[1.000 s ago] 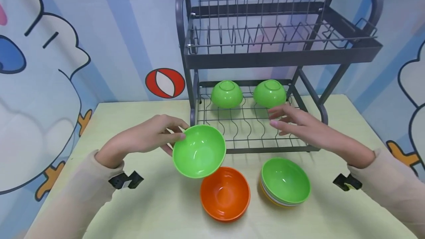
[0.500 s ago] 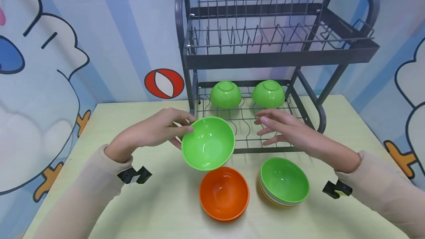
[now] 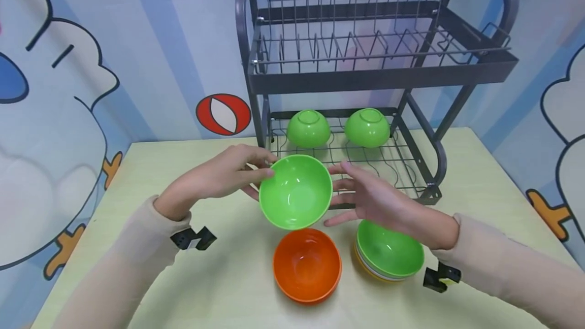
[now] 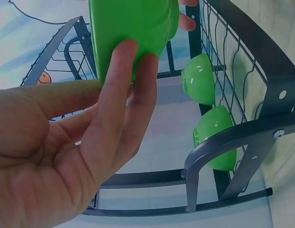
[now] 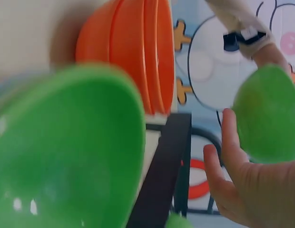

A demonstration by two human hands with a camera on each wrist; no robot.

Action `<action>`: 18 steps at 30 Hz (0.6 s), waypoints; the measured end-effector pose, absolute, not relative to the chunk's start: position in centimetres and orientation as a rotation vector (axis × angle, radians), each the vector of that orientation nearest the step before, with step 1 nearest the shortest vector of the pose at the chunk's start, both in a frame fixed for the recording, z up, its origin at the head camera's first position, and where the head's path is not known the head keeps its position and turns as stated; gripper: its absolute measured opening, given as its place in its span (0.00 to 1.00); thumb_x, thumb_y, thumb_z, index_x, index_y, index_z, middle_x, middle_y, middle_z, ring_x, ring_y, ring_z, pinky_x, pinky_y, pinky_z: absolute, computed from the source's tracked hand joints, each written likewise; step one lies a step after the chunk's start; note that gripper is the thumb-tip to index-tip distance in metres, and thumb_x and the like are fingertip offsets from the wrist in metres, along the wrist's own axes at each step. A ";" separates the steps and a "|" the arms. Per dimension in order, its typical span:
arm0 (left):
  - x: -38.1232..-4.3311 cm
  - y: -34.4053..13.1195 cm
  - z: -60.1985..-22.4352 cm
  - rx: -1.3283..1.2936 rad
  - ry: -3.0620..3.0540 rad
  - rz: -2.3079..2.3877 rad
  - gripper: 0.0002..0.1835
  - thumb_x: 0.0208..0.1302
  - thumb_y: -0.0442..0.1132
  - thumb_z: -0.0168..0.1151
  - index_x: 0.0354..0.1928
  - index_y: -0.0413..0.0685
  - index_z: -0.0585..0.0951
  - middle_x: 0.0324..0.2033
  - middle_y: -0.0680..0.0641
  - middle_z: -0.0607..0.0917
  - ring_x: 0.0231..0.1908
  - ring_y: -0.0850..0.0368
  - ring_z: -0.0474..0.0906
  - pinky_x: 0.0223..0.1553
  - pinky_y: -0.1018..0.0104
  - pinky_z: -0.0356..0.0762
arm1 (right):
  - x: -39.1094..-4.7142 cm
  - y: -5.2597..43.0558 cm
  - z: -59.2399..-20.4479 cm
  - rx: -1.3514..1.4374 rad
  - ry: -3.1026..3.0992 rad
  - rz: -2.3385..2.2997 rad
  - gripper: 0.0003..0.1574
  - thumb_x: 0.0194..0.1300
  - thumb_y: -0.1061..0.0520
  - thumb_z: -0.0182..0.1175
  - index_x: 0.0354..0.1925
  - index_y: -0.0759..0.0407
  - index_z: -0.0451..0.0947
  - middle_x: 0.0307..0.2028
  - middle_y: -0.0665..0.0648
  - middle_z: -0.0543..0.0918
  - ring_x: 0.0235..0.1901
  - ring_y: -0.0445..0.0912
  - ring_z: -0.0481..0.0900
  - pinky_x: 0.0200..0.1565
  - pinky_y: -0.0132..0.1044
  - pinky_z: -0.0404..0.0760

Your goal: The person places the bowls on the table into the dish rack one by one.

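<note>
In the head view my left hand (image 3: pixel 228 174) pinches the left rim of a green bowl (image 3: pixel 296 192), its hollow side tilted toward me. The left wrist view shows the thumb along the rim and fingers under the bowl's outer wall (image 4: pixel 131 33). My right hand (image 3: pixel 370 199) has its fingers spread at the bowl's right edge, fingertips right at the rim. Below the held bowl stands a stack of orange bowls (image 3: pixel 307 266). Under my right wrist is another stack, with a green bowl (image 3: pixel 388 253) on top and white and yellow rims beneath.
A dark two-tier dish rack (image 3: pixel 375 80) stands at the back of the table (image 3: pixel 183 288). Two upturned green bowls, a left one (image 3: pixel 308 129) and a right one (image 3: pixel 367 128), sit on its lower tier. Behind is a cartoon-printed wall (image 3: pixel 183 39).
My left hand has carried the green bowl right and slightly up. My right hand has moved left, from before the rack to the bowl's right edge.
</note>
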State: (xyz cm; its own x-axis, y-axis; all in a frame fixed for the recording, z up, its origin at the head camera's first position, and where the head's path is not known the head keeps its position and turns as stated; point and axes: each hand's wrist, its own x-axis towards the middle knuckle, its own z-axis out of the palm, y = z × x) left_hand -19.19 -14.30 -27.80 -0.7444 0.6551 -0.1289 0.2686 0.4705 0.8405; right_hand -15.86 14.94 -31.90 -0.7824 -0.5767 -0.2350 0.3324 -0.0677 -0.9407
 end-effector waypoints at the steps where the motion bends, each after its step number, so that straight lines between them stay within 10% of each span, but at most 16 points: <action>1: -19.2 -14.2 -27.8 0.771 2.285 1.197 0.16 0.74 0.31 0.56 0.60 0.34 0.77 0.45 0.39 0.83 0.41 0.49 0.86 0.35 0.58 0.87 | -15.8 14.6 -32.0 -0.255 1.563 -1.921 0.41 0.80 0.38 0.35 0.73 0.66 0.47 0.65 0.74 0.62 0.53 0.57 0.78 0.52 0.59 0.80; 18: -19.3 -13.3 -28.1 0.813 2.276 1.237 0.18 0.74 0.32 0.56 0.63 0.36 0.74 0.46 0.39 0.82 0.40 0.49 0.85 0.36 0.59 0.87 | -15.4 12.3 -32.8 -0.339 1.216 -2.052 0.38 0.79 0.34 0.27 0.79 0.43 0.38 0.73 0.69 0.48 0.68 0.68 0.60 0.58 0.73 0.66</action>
State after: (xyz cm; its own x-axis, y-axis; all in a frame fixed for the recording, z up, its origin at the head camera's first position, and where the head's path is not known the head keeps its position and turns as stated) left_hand -19.33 -13.31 -28.10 -0.7392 0.6679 -0.0862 0.2911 0.4322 0.8535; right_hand -15.36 12.33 -32.78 -0.7090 -0.6934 -0.1289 0.4459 -0.2990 -0.8437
